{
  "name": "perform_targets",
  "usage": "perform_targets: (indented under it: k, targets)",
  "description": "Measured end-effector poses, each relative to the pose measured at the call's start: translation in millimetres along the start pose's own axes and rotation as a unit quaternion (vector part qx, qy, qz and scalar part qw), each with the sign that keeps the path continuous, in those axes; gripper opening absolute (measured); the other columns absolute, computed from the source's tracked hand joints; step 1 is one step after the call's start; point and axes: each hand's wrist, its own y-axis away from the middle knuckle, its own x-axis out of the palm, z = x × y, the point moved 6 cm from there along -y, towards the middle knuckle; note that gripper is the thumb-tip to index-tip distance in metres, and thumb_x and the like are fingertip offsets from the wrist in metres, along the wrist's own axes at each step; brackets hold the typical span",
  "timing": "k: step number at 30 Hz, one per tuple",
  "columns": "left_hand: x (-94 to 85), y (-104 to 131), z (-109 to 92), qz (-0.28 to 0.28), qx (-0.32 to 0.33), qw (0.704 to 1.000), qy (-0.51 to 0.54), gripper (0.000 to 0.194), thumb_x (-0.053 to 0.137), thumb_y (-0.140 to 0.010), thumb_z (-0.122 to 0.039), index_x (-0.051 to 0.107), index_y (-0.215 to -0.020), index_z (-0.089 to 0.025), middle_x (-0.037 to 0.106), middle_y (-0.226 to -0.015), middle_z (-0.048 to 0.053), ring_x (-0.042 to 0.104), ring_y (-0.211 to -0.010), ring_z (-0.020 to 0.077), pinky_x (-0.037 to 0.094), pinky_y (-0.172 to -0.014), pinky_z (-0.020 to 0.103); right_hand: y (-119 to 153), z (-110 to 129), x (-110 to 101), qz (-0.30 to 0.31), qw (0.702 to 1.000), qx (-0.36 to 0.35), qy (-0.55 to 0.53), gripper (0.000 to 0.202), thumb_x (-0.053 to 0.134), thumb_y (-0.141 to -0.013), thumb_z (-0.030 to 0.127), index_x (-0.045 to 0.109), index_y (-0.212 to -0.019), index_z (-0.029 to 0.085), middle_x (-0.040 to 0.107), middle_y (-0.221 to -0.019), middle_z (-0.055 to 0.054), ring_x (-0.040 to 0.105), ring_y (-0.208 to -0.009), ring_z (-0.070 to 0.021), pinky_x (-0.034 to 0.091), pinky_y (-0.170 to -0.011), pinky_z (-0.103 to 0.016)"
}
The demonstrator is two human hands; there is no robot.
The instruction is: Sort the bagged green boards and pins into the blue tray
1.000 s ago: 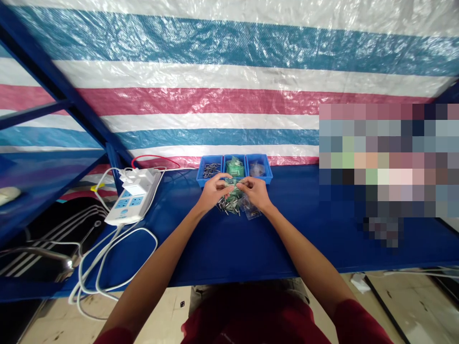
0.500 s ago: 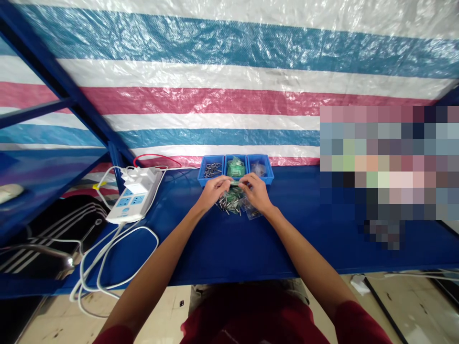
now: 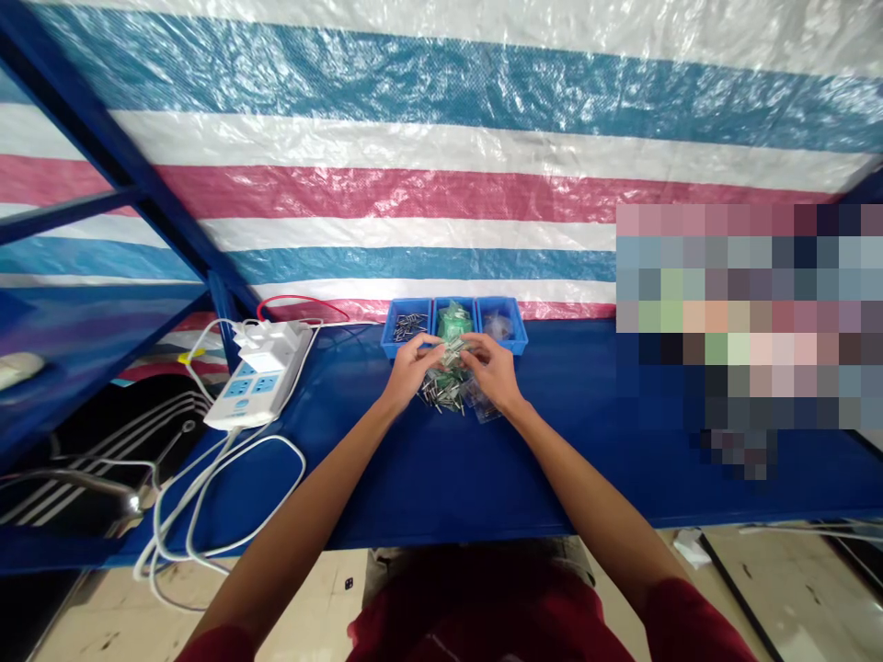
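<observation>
My left hand [image 3: 412, 368] and my right hand [image 3: 491, 370] face each other over the table, fingers bent inward. Between their fingertips they pinch a small clear, greenish plastic bag [image 3: 452, 351]; its contents are too small to make out. Under it lies a pile of thin metal pieces [image 3: 441, 393] mixed with green plastic. Beside my right hand is a flat clear plastic bag [image 3: 485, 405]. Just behind the hands stand three joined blue bins: the left bin [image 3: 392, 349] has metal pieces, the middle a green bag [image 3: 453, 319], the right clear plastic [image 3: 497, 325].
On the left a white power strip [image 3: 252, 391] with plugged-in adapters lies on the blue table [image 3: 441, 487], its white cable [image 3: 200, 496] looping over the front edge. A striped tarp [image 3: 414, 193] hangs behind. A blurred-out area [image 3: 751, 322] covers the right side.
The small bag between my fingers has tilted and now shows more of its face above the pile. Both hands stay in nearly the same place.
</observation>
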Motion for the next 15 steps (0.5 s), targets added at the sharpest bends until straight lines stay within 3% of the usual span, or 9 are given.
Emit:
perform_targets:
  k: [3, 7, 10, 13, 15]
  targets:
    - [1.3, -1.0, 0.1, 0.028, -0.014, 0.999, -0.032, 0.031, 0.077, -0.068, -0.042, 0.064, -0.078, -0.015, 0.065, -0.064, -0.001, 0.059, -0.055, 0.0132, 0.049, -0.058, 0.026, -1.8, 1.5, -3.9, -0.008, 0.999, -0.027, 0.038, 0.018, 0.055, -0.085, 0.024, 0.070, -0.094, 0.021, 0.068, -0.076, -0.002, 0.060, -0.062, -0.0152, 0.050, -0.066, -0.030]
    - [1.6, -2.4, 5.3, 0.065, -0.046, 0.997, -0.026, 0.028, 0.078, -0.066, -0.035, 0.067, -0.081, -0.014, 0.064, -0.060, 0.000, 0.057, -0.053, 0.0126, 0.046, -0.056, 0.025, -3.0, 10.9, -5.4, 0.019, 0.992, -0.098, 0.083, 0.023, 0.050, -0.087, 0.019, 0.072, -0.089, 0.020, 0.068, -0.080, -0.004, 0.060, -0.071, -0.0166, 0.048, -0.068, -0.030]
    - [1.3, -2.5, 6.4, 0.059, -0.055, 0.997, 0.010, 0.028, 0.078, -0.065, -0.033, 0.065, -0.078, -0.013, 0.064, -0.060, 0.000, 0.059, -0.055, 0.0131, 0.047, -0.057, 0.025, -1.6, 16.0, -4.0, 0.037, 0.985, -0.138, 0.099, 0.030, 0.044, -0.089, 0.014, 0.072, -0.097, 0.022, 0.067, -0.091, -0.006, 0.062, -0.085, -0.0181, 0.049, -0.076, -0.032]
    - [1.2, -1.3, 3.3, 0.041, -0.053, 0.995, 0.068, 0.038, 0.080, -0.063, -0.033, 0.060, -0.091, -0.016, 0.064, -0.061, -0.003, 0.060, -0.055, 0.0130, 0.049, -0.057, 0.025, 0.7, 16.8, -0.2, 0.049, 0.977, -0.167, 0.123, 0.036, 0.045, -0.085, 0.011, 0.069, -0.108, 0.024, 0.061, -0.114, -0.009, 0.060, -0.097, -0.0194, 0.049, -0.084, -0.036]
    - [3.6, -0.3, -0.3, 0.055, -0.043, 0.994, 0.080, 0.043, 0.079, -0.066, -0.035, 0.057, -0.098, -0.019, 0.062, -0.061, -0.004, 0.060, -0.055, 0.0127, 0.048, -0.057, 0.025, 1.1, 15.8, 0.8, 0.039, 0.975, -0.173, 0.136, 0.031, 0.048, -0.083, 0.013, 0.070, -0.104, 0.024, 0.060, -0.113, -0.009, 0.059, -0.095, -0.0199, 0.049, -0.084, -0.036]
